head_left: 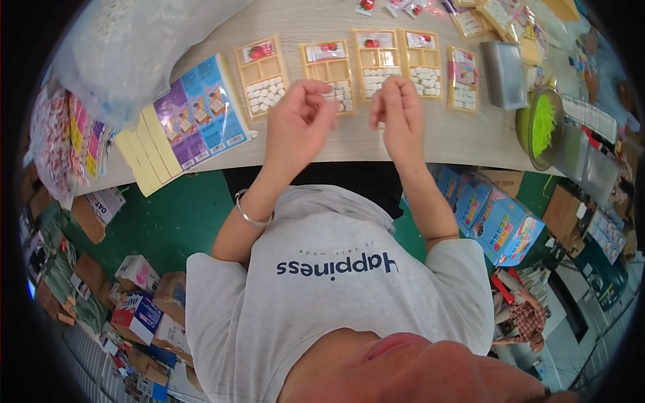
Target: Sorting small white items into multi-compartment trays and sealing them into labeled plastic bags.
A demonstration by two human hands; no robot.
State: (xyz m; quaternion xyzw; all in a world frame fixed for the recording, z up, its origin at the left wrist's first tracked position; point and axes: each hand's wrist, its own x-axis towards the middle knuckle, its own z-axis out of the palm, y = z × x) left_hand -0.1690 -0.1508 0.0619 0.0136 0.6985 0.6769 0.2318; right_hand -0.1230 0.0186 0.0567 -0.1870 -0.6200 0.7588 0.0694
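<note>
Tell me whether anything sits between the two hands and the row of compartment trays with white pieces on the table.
Nothing visible does. The left hand and right hand hover with fingers curled directly over the near edge of the row of trays. Only bare table lies beneath them. Whether the fingers pinch a small piece cannot be told.

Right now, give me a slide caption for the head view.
Two bare hands, left hand and right hand, raised above tan compartment trays of white cubes on a pale wooden table.
</note>
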